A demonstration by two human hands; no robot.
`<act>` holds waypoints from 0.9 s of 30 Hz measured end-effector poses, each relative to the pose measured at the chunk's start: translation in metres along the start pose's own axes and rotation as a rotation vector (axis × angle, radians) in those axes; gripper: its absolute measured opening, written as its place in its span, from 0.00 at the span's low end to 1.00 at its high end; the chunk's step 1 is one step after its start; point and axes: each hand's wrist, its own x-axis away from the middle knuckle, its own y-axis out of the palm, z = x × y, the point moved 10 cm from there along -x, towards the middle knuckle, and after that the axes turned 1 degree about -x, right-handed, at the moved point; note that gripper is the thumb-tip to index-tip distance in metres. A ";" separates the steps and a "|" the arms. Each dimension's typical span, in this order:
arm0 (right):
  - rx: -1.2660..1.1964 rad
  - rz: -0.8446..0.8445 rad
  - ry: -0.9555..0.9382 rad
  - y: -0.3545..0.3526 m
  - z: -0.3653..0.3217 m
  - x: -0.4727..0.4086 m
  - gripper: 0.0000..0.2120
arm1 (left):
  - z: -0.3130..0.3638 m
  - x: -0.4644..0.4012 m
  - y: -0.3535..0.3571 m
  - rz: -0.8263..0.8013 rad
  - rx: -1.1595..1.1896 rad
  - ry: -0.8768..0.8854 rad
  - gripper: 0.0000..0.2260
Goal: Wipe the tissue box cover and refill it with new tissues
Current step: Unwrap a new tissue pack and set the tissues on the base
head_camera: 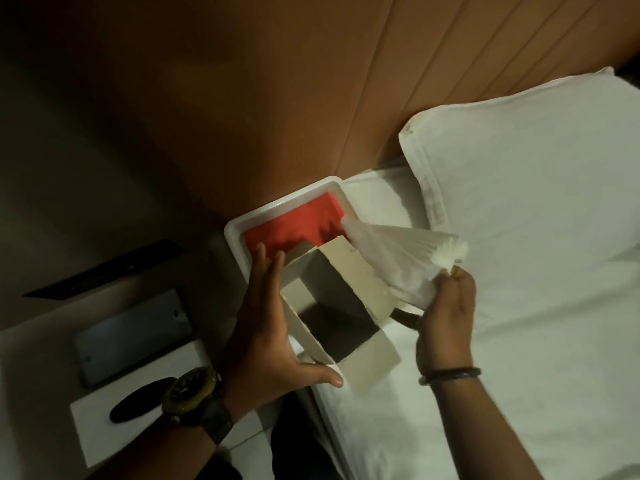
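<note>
The tissue box cover [360, 282] is a beige open box lying at the bed's edge, its hollow inside facing me and empty. My left hand [266, 323] grips its left wall, thumb at the near corner. My right hand [446, 317] pinches a bunch of white tissues [391, 261] just to the right of the box and above its far wall. A white flat panel with a dark oval slot [100, 420] lies on the bedside table at the lower left.
Behind the box stands a white tray [235, 233] holding a red cloth [294, 226]. A grey plate [131, 334] and a black flat object [104, 271] lie on the bedside table. A white pillow [536, 168] and sheet [519, 358] fill the right, under a brown headboard [277, 98].
</note>
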 end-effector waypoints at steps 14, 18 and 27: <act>0.027 -0.086 -0.038 0.029 -0.009 0.026 0.12 | 0.014 0.011 -0.017 0.066 0.114 0.007 0.66; 0.087 -0.109 -0.095 0.031 -0.009 0.036 0.09 | 0.016 0.012 -0.017 0.048 0.110 0.009 0.67; -0.031 -0.019 -0.080 0.021 0.002 0.040 0.10 | -0.004 0.022 -0.009 0.118 0.281 -0.214 0.64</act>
